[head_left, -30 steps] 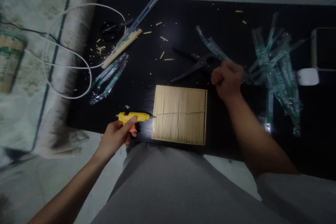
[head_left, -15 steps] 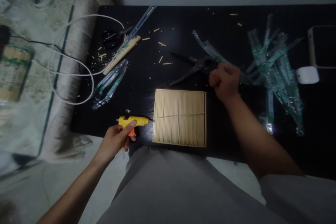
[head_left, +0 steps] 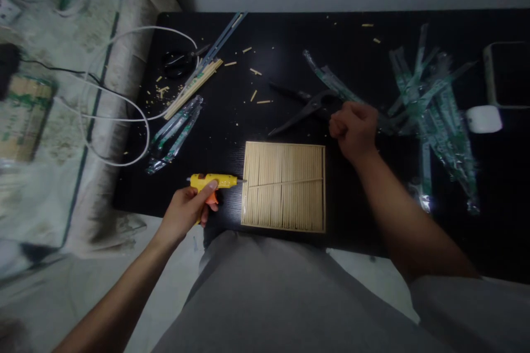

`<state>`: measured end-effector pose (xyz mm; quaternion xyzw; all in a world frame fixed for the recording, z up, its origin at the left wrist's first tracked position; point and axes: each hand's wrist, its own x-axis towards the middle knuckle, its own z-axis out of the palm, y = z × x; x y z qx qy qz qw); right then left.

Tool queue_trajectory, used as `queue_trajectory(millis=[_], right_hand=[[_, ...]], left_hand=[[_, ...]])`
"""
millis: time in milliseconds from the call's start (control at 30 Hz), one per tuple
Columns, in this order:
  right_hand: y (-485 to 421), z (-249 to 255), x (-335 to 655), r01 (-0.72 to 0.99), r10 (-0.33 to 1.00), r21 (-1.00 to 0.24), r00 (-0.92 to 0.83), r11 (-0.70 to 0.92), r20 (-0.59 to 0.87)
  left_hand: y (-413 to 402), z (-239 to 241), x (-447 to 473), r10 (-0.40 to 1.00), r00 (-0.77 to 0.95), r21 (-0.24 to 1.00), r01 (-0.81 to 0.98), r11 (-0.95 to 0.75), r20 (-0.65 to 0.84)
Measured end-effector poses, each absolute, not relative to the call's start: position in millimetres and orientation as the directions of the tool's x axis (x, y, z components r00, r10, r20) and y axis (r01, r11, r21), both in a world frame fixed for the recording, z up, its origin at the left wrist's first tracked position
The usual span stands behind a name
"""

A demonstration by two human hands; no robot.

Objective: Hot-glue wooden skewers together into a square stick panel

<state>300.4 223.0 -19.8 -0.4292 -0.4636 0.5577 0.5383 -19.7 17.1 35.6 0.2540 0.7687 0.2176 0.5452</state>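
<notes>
My left hand (head_left: 188,207) is wrapped round a yellow glue gun (head_left: 221,180) with an orange trigger. Its metal nozzle points right and reaches the left edge of a rectangular panel of wooden sticks (head_left: 285,204); whether the tip touches is too fine to tell. One loose stick (head_left: 285,182) lies slantwise across the panel's upright rows. My right hand (head_left: 354,127) is closed in a fist above the panel's right corner, resting beside the black-handled pliers or shears (head_left: 306,110). Anything inside that fist is hidden.
Black scissors (head_left: 178,62), a bundle of sticks (head_left: 194,88) and clear wrappers (head_left: 176,135) lie at the left, with a white cable (head_left: 143,116). More wrappers (head_left: 439,105) heap up at the right, near a white case (head_left: 484,119) and a phone (head_left: 509,74). Stick scraps dot the black table (head_left: 232,121).
My left hand has raised the glue gun slightly along the panel's left edge, away from my body. My right hand stays in place.
</notes>
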Motion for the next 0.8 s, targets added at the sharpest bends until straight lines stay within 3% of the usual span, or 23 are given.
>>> queue_trajectory(millis=[800], right_hand=[[221.1, -16.7, 299.2, -0.167, 0.999, -0.986, -0.051, -0.025, -0.016]], left_hand=[[15.7, 35.1, -25.4, 0.642, -0.231, 0.608, 0.208, 0.766, -0.731]])
